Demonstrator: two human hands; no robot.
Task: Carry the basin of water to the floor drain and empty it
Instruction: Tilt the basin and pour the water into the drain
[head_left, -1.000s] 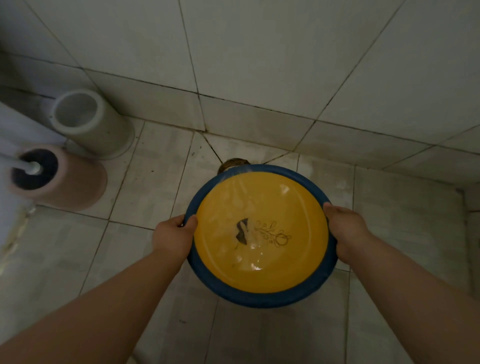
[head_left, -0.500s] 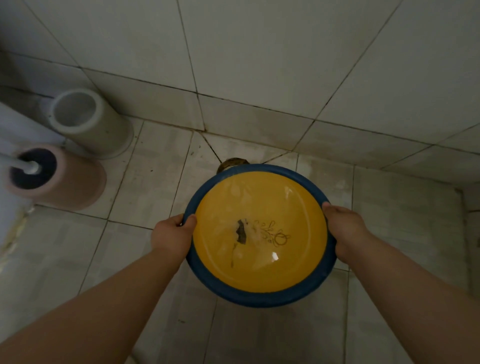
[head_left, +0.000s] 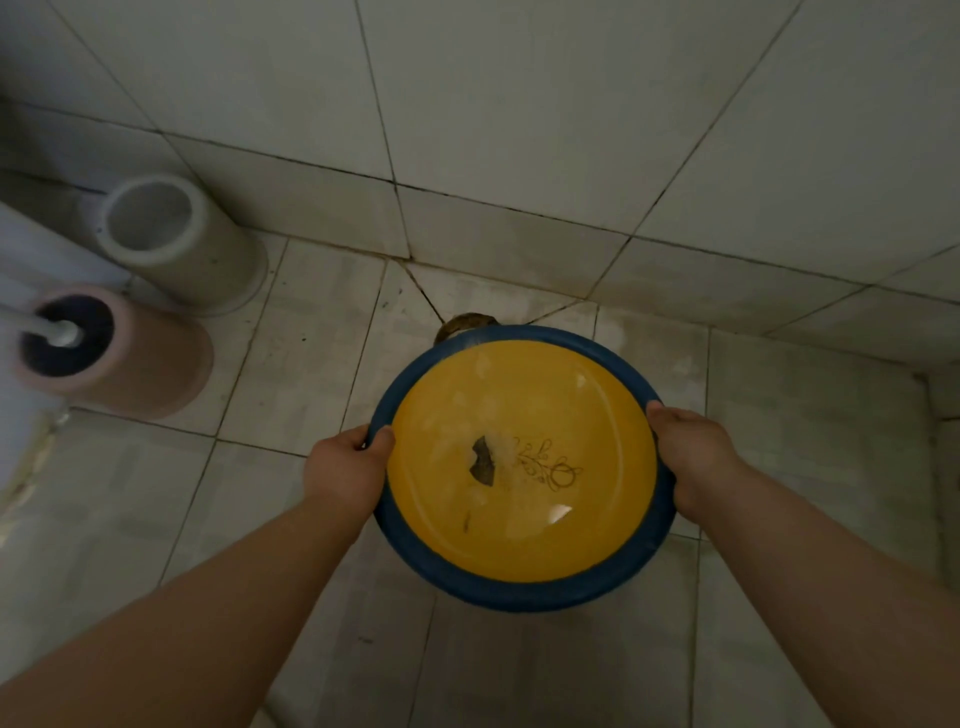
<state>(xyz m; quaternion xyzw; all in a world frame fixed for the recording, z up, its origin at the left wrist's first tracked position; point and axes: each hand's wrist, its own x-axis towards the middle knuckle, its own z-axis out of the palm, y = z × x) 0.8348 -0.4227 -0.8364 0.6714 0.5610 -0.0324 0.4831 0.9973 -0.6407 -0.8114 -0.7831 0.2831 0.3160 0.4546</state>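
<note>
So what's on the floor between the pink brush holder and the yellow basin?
Nothing. In the head view, only bare floor tiles lie between the pink toilet-brush holder and the basin. The white holder stands behind, near the wall.

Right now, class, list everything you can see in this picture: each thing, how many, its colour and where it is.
basin: one, yellow inside with blue rim, held over the floor, centre; water inside
drain: one, brownish, floor corner, mostly hidden behind the basin's far rim
white holder: one, white, floor at far left by the wall
pink holder: one, pink, floor at left
brush: one, white handle, standing in the pink holder
floor: pale tiles
wall: pale tiles
left hand: gripping the basin's left rim
right hand: gripping the basin's right rim
</note>
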